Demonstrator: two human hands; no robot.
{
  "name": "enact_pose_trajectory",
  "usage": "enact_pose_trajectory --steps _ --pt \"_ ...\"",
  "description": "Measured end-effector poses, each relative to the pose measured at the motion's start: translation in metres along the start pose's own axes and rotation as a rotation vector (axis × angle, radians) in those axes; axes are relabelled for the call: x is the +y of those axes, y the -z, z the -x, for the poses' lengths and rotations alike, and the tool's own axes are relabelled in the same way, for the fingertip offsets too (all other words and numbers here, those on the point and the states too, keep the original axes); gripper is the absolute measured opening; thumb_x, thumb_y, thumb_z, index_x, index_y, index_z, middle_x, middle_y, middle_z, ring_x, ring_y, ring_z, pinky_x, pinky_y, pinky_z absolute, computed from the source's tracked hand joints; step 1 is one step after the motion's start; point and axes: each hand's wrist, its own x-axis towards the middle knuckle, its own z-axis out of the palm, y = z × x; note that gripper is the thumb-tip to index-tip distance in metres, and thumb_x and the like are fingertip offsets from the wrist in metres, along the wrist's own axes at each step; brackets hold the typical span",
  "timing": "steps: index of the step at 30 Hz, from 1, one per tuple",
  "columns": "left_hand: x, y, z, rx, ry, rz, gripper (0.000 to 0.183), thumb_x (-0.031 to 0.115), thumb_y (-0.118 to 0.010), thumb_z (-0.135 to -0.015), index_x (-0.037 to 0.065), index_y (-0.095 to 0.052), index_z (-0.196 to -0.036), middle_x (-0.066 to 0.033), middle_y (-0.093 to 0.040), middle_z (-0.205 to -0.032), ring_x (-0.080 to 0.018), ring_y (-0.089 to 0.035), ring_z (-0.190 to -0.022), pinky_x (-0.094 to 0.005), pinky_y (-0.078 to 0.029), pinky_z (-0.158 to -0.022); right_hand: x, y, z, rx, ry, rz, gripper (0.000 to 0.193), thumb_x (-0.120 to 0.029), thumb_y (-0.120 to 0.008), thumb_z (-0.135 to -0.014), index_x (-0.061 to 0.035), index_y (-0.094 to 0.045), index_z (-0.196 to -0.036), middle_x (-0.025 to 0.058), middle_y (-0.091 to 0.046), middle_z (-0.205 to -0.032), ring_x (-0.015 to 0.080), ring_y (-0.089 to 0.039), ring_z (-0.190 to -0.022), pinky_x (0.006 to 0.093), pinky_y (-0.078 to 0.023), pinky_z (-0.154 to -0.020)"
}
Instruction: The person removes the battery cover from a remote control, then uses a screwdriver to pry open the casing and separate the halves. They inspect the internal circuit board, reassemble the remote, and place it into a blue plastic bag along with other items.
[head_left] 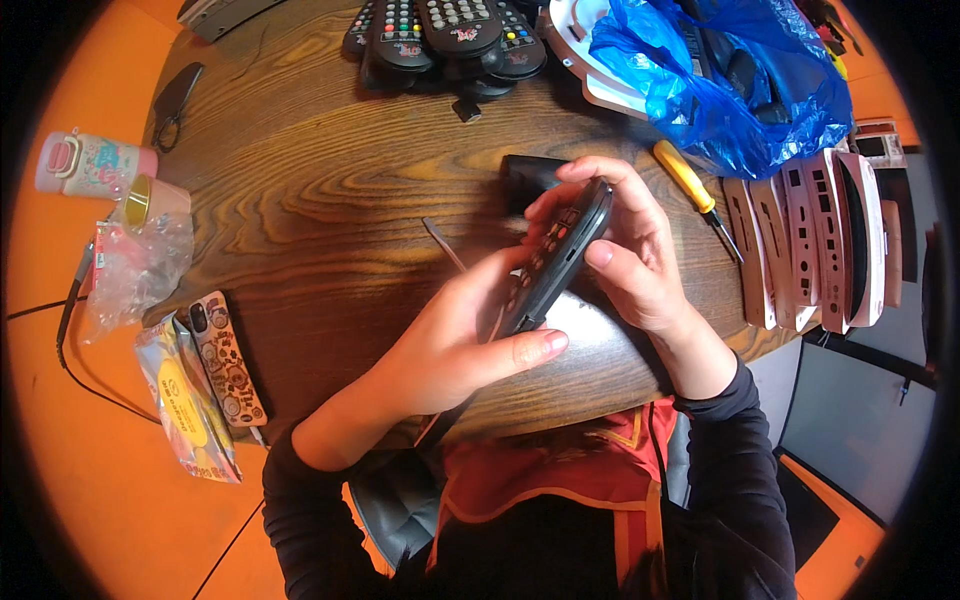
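A black remote control [565, 255] is held up on its edge above the table, its button side facing left. My left hand [465, 330] grips its lower end, thumb along the near side. My right hand [630, 235] is closed around the upper end, with the thumb on the side edge. Just behind the remote lies a black piece [530, 178], partly hidden by my right fingers. A thin metal strip [442, 243] rests beyond my left hand and runs out of sight behind it. Right of my right hand is a screwdriver [686, 178] with a yellow handle.
Several remotes [440, 35] are piled at the far edge. Beside them, a blue plastic bag [720, 90] holds dark items. White devices with ports [800, 240] stand in a row at right. At left are a bottle [90, 165], a patterned phone [228, 360] and a soft packet [185, 395].
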Motion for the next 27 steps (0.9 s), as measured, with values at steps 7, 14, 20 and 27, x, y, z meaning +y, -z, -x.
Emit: enact_pose_trajectory --steps 7,14,20,27 --pt "0.006 0.002 0.000 0.041 0.071 -0.039 0.051 0.017 -0.064 -0.077 -0.003 -0.041 -0.118 -0.0027 -0.055 -0.081 -0.0051 -0.050 -0.060 -0.0165 -0.038 -0.049 0.003 0.000 0.000 0.032 -0.065 -0.093 0.046 -0.001 -0.063 -0.077 -0.0038 -0.042 -0.117 0.0136 -0.055 -0.107 0.0184 -0.055 -0.100 0.0317 -0.045 -0.088" --pt "0.004 0.012 -0.006 -0.151 0.166 0.058 0.060 0.029 -0.057 -0.074 -0.008 -0.042 -0.118 -0.0042 -0.055 -0.077 -0.0062 -0.047 -0.053 -0.0203 -0.041 -0.054 0.005 0.004 -0.002 -0.009 -0.082 -0.305 0.036 -0.008 -0.059 -0.083 -0.0028 -0.046 -0.115 0.0145 -0.057 -0.107 0.0196 -0.057 -0.098 0.0307 -0.048 -0.082" --pt "-0.002 0.017 -0.005 -0.231 0.175 0.134 0.066 0.031 -0.055 -0.071 -0.010 -0.040 -0.119 -0.0113 -0.058 -0.086 -0.0126 -0.054 -0.063 -0.0291 -0.046 -0.076 -0.002 0.006 -0.001 -0.013 -0.168 -0.330 0.033 -0.015 -0.057 -0.085 0.0001 -0.050 -0.113 0.0158 -0.059 -0.104 0.0188 -0.060 -0.091 0.0281 -0.049 -0.077" --pt "-0.011 0.004 -0.002 -0.091 -0.011 -0.036 0.024 0.021 -0.049 -0.091 -0.003 -0.052 -0.091 -0.0070 -0.059 -0.079 -0.0112 -0.056 -0.071 -0.0242 -0.046 -0.065 -0.004 0.000 0.004 0.008 -0.198 -0.052 0.027 -0.012 -0.061 -0.083 0.0025 -0.058 -0.105 0.0061 -0.064 -0.086 0.0085 -0.059 -0.072 0.0208 -0.047 -0.061"
